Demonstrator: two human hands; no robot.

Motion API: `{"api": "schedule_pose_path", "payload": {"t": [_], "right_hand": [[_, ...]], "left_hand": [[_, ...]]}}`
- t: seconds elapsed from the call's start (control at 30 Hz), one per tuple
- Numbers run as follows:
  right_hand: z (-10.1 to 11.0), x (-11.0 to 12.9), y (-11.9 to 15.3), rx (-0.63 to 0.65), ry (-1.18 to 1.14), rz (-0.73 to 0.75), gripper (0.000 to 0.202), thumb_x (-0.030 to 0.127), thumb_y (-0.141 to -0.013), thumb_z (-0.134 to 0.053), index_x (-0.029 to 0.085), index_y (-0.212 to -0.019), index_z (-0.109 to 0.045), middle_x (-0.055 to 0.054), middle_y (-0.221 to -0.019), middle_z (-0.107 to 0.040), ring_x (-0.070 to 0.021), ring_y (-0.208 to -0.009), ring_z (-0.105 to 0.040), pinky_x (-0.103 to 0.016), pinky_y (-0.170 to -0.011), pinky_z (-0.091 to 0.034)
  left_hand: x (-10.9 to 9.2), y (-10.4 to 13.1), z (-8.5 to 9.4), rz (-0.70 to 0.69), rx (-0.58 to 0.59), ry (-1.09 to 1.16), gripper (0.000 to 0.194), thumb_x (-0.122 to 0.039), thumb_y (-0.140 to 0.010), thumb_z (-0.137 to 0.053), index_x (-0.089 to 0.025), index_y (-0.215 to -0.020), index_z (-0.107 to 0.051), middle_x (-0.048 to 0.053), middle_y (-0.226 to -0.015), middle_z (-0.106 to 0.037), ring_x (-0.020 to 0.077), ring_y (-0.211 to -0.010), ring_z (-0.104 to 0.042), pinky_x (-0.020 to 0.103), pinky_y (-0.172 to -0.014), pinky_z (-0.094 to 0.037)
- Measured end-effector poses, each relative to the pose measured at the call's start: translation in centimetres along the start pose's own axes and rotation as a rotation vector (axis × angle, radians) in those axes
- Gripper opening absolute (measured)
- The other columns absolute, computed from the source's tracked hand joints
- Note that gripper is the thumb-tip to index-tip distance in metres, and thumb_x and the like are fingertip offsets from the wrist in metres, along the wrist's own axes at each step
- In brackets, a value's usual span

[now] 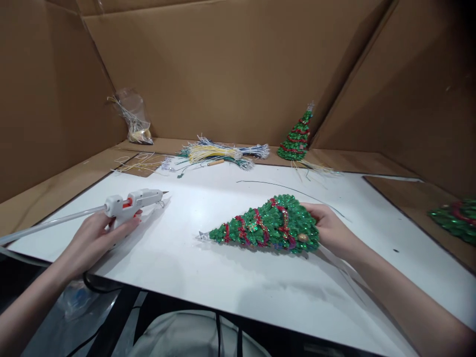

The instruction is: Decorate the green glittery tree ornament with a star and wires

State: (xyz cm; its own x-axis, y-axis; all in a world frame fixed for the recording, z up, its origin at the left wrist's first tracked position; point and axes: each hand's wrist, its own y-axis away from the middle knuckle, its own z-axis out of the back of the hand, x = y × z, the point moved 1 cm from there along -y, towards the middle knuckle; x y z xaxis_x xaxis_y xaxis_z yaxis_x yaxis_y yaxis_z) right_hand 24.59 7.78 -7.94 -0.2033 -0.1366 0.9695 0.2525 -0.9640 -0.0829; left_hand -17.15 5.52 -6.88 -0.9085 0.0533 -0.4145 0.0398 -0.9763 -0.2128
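My left hand (107,233) is wrapped round the handle of a white glue gun (139,199) at the left of the board. Its dark nozzle points right, and a long glue stick (59,219) sticks out of its back. At the right, my right hand (325,225) grips the base of a small green Christmas tree (266,225), which lies on its side. Red garland winds round the tree, and its silver star (203,236) points left. Most fingers of my right hand are hidden behind the tree's base.
Bundles of coloured wire (215,151) lie at the back of the white board (208,277). A second tree (296,141) stands at the back right; part of another (455,218) shows at the right edge. A plastic bag (136,119) leans in the left corner. Cardboard walls (230,69) surround the board.
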Motion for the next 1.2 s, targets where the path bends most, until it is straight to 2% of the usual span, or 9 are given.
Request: {"api": "schedule_pose_path", "payload": {"t": [0.1, 0.17, 0.33, 0.43, 0.5, 0.67, 0.87, 1.03, 1.2], "right_hand": [[0.2, 0.2, 0.0, 0.037, 0.018, 0.027, 0.025, 0.032, -0.053, -0.082, 0.016, -0.069, -0.072, -0.004, -0.071, -0.069, -0.0202, -0.066, -0.059, -0.026, -0.057, -0.048], [0.4, 0.2, 0.0, 0.039, 0.002, 0.024, 0.022, 0.031, -0.054, -0.082, 0.016, -0.066, -0.072, -0.003, -0.067, -0.068, -0.019, -0.063, -0.058, -0.025, -0.056, -0.047], [0.4, 0.0, -0.1, 0.027, -0.088, -0.013, 0.016, 0.029, -0.06, -0.075, 0.018, -0.071, -0.074, -0.004, -0.069, -0.069, -0.0199, -0.064, -0.06, -0.026, -0.056, -0.048], [0.2, 0.0, 0.0, 0.025, -0.191, -0.066, 0.018, 0.023, -0.059, -0.072, 0.018, -0.076, -0.074, -0.003, -0.074, -0.071, -0.0199, -0.067, -0.063, -0.026, -0.058, -0.049], [0.0, 0.1, 0.0, 0.019, -0.274, -0.105, 0.019, 0.019, -0.058, -0.07, 0.019, -0.076, -0.075, -0.003, -0.074, -0.072, -0.0189, -0.065, -0.063, -0.025, -0.058, -0.05], [-0.4, 0.3, -0.1, 0.011, -0.375, -0.164, 0.024, 0.014, -0.054, -0.068, 0.02, -0.076, -0.075, -0.001, -0.074, -0.073, -0.0181, -0.064, -0.065, -0.024, -0.058, -0.051], [-0.4, 0.4, -0.1, -0.019, -0.335, -0.183, 0.029, 0.018, -0.053, -0.067, 0.019, -0.08, -0.076, -0.004, -0.081, -0.075, -0.022, -0.07, -0.068, -0.027, -0.061, -0.053], [-0.4, 0.4, -0.1, -0.05, -0.307, -0.187, 0.028, 0.02, -0.053, -0.067, 0.02, -0.079, -0.076, -0.004, -0.087, -0.075, -0.0228, -0.075, -0.068, -0.027, -0.063, -0.054], [-0.3, 0.2, -0.1, -0.033, -0.311, -0.193, 0.027, 0.018, -0.054, -0.067, 0.02, -0.078, -0.077, -0.004, -0.079, -0.074, -0.0214, -0.069, -0.067, -0.027, -0.058, -0.053]], "left_hand": [[-1.1, 0.2, 0.4, 0.052, 0.04, 0.093, 0.044, -0.059, -0.079, -0.054, -0.021, -0.097, -0.066, -0.003, -0.101, -0.067, 0.0242, -0.095, -0.057, 0.026, -0.084, -0.041], [-2.3, 0.3, 1.0, 0.042, 0.066, 0.199, 0.043, -0.057, -0.081, -0.053, -0.019, -0.098, -0.065, 0.0, -0.11, -0.065, 0.0242, -0.102, -0.056, 0.027, -0.09, -0.04], [-4.9, 0.4, 2.4, -0.055, 0.269, 0.235, 0.036, -0.051, -0.083, -0.05, -0.019, -0.075, -0.066, 0.0, -0.084, -0.068, 0.0198, -0.088, -0.059, 0.024, -0.079, -0.043], [-5.8, 0.0, 2.6, -0.154, 0.52, 0.23, 0.032, -0.047, -0.084, -0.051, -0.021, -0.087, -0.069, 0.0, -0.075, -0.067, 0.0178, -0.079, -0.061, 0.022, -0.071, -0.047], [-6.3, -0.3, 2.7, -0.189, 0.631, 0.211, 0.033, -0.047, -0.085, -0.049, -0.023, -0.096, -0.069, 0.0, -0.076, -0.067, 0.0165, -0.075, -0.061, 0.021, -0.067, -0.048], [-7.0, -1.3, 2.7, -0.155, 0.698, 0.175, 0.037, -0.053, -0.083, -0.051, -0.023, -0.096, -0.071, 0.004, -0.098, -0.066, 0.0168, -0.08, -0.06, 0.02, -0.064, -0.05], [-7.7, -2.3, 2.6, -0.283, 0.723, 0.196, 0.033, -0.049, -0.084, -0.052, -0.024, -0.093, -0.07, 0.004, -0.089, -0.067, 0.0165, -0.07, -0.06, 0.021, -0.061, -0.051], [-8.8, -2.6, 2.8, -0.286, 0.746, 0.236, 0.033, -0.047, -0.083, -0.052, -0.021, -0.09, -0.071, 0.002, -0.081, -0.065, 0.013, -0.063, -0.058, 0.019, -0.056, -0.05], [-9.3, -3.5, 3.1, -0.332, 0.792, 0.243, 0.03, -0.046, -0.084, -0.051, -0.023, -0.09, -0.07, 0.002, -0.081, -0.068, 0.0135, -0.06, -0.06, 0.02, -0.054, -0.052]]}}
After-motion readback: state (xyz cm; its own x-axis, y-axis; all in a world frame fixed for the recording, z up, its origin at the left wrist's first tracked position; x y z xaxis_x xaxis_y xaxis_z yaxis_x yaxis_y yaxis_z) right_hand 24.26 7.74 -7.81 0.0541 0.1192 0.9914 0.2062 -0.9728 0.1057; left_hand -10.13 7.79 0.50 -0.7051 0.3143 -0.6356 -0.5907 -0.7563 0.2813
